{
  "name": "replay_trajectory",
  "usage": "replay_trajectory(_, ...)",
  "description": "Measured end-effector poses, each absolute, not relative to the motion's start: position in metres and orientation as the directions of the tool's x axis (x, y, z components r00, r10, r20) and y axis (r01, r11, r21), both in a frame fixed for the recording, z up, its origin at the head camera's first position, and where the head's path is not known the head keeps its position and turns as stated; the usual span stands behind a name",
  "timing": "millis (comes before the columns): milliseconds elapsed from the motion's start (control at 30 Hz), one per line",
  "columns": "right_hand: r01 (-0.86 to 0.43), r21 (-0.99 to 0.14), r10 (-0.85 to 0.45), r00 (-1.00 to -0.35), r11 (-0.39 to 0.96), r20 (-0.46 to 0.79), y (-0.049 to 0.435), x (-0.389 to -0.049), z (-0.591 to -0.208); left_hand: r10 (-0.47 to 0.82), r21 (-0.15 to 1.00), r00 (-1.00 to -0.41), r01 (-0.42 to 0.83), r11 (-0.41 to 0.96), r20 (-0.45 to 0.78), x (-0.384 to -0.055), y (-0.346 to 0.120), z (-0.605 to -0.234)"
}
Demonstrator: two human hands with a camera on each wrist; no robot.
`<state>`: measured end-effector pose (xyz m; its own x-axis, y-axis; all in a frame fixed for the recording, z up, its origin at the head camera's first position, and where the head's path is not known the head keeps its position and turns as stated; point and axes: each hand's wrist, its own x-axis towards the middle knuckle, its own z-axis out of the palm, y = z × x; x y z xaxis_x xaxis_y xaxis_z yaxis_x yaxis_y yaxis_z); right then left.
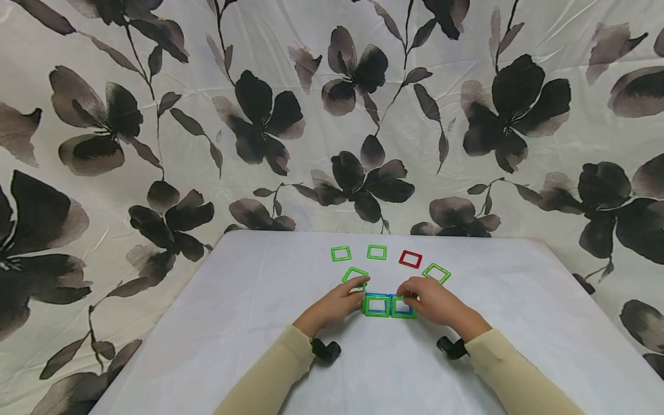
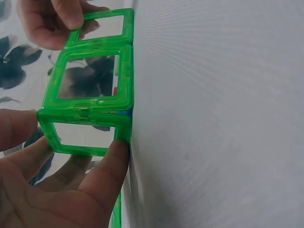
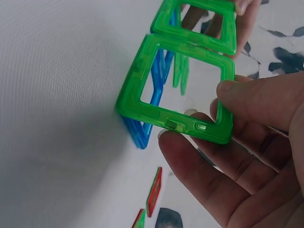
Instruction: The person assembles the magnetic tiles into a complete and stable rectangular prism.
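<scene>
Two green square magnetic tiles stand side by side at the middle of the table, the left one (image 1: 377,315) and the right one (image 1: 403,316). Blue tiles (image 3: 157,78) show behind them. My right hand (image 1: 436,297) pinches the right green tile by its outer edge, thumb in front and fingers behind. At the other end, my left hand (image 1: 334,302) holds a green side tile (image 2: 122,124) that meets the left tile at a corner. In the left wrist view its thumb is at the upper corner and a fingertip at the lower one.
Beyond the hands lie loose tiles: two green ones (image 1: 341,248) (image 1: 376,246) at the back, a red one (image 1: 412,253) and a tilted green one (image 1: 441,268) to the right. Another green tile (image 1: 355,269) is just past my left fingers. A white cloth (image 1: 249,276) covers the table.
</scene>
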<state>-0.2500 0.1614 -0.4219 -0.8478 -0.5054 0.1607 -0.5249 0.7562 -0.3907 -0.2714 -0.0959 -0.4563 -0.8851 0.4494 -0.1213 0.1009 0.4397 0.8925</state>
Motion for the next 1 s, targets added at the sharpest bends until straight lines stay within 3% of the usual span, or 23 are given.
replay_trajectory(1000, -0.541, -0.391, -0.520, -0.837, 0.745, 0.168, 0.1606, -0.2501, -0.4235, 0.447, 0.854, -0.887, 0.139, 0.502, -0.119, -0.2739, -0.0964, -0.4570)
